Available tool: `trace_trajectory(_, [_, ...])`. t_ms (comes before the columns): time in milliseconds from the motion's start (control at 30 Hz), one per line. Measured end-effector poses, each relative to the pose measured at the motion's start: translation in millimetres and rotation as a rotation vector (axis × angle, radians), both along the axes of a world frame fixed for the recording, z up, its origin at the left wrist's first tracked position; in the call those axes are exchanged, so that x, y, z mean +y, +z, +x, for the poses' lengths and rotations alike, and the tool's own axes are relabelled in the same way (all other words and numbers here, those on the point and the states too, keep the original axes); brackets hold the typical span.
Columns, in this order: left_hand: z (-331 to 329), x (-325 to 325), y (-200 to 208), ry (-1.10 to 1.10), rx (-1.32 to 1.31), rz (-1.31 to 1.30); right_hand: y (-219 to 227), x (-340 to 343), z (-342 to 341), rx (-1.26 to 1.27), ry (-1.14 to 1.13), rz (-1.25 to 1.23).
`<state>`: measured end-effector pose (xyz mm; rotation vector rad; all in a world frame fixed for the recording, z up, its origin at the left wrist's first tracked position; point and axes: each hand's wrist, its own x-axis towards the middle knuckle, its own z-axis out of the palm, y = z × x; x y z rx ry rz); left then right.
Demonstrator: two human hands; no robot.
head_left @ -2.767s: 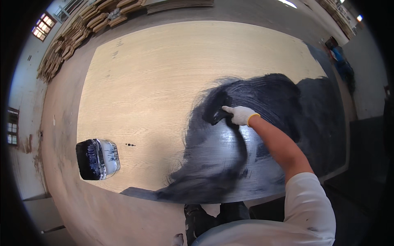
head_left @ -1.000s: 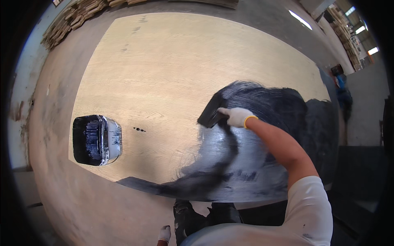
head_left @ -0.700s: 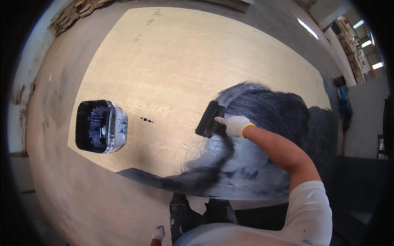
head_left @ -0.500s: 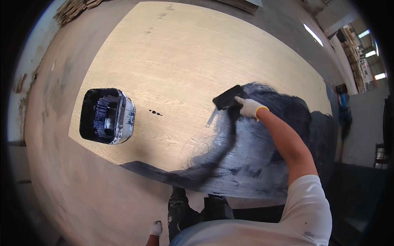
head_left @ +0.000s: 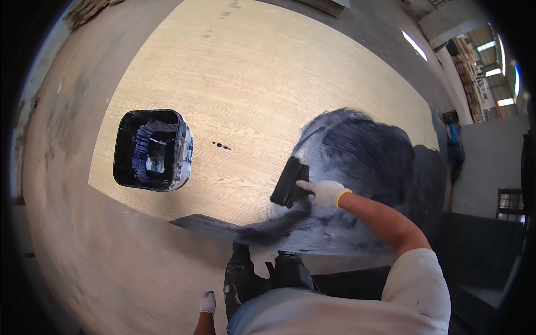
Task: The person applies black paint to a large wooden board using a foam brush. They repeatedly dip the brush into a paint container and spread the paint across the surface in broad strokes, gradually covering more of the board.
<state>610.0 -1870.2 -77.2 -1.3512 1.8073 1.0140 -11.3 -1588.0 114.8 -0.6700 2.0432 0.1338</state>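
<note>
My right hand (head_left: 325, 194), in a white knit glove with a yellow cuff, is closed on a wide black brush (head_left: 290, 182) coated in dark paint. The index finger stretches along its back. The brush lies against a large wood-grain board (head_left: 245, 84), at the left edge of the smeared black paint (head_left: 363, 151). My left hand (head_left: 207, 302), also gloved, hangs low beside my leg, away from the board; how its fingers lie is hard to make out. On the board's left part stands a square black-stained bucket (head_left: 184, 156) with dark paint inside.
Several black drops (head_left: 221, 146) dot the bare wood right of the bucket. Concrete floor (head_left: 72, 139) surrounds the board. Stacked wood (head_left: 469, 78) stands at the far right, near a dark chair (head_left: 510, 204). Dark panels (head_left: 480, 245) lie at the right.
My right hand has drawn the brush toward me and slightly left, turning it more upright in view. A paler, streaked patch shows where it was. My left hand still hangs low.
</note>
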Motion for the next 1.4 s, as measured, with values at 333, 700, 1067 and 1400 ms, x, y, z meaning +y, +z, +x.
trace_trajectory(333, [-24, -47, -2, -0.086, 0.064, 0.024, 8, -11, 37, -0.040, -0.066, 0.089])
trace_trajectory(700, [-26, -57, -16, -0.042, 0.132, 0.029, 20, -6, 14, -0.022, 0.029, 0.108])
trace_trajectory(1067, [-7, 5, 28, -0.118, 0.123, -0.039, -6, 6, 63, -0.021, -0.001, 0.010])
trace_trajectory(1400, [8, 29, 53, -0.022, 0.130, -0.069, -4, 24, 66, -0.024, -0.107, -0.013])
